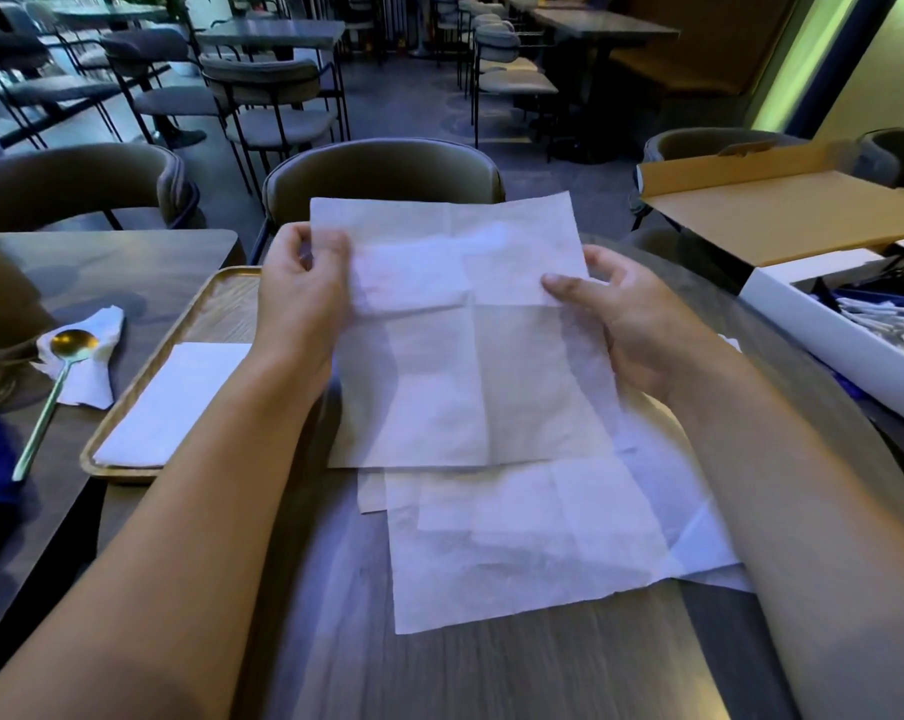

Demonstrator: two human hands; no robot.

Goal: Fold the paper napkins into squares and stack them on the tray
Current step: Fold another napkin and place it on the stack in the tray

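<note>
Pinching the unfolded napkin (465, 335) by its side edges, left hand (299, 298) and right hand (632, 324) each keep a closed grip, sheet raised above loose napkins (533, 543) on the counter (491, 667), folded napkin (174, 402) lying on the tray (200, 309).

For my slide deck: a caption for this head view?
Both hands hold an unfolded napkin above the table; one folded napkin lies on the tray.

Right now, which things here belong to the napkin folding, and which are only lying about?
For the job:
- held napkin, gripped by left hand and right hand
- unfolded napkins on the table
- folded napkin
- wooden tray

Lying about:
- gold spoon on a crumpled napkin
- open white box
- cardboard lid
</note>
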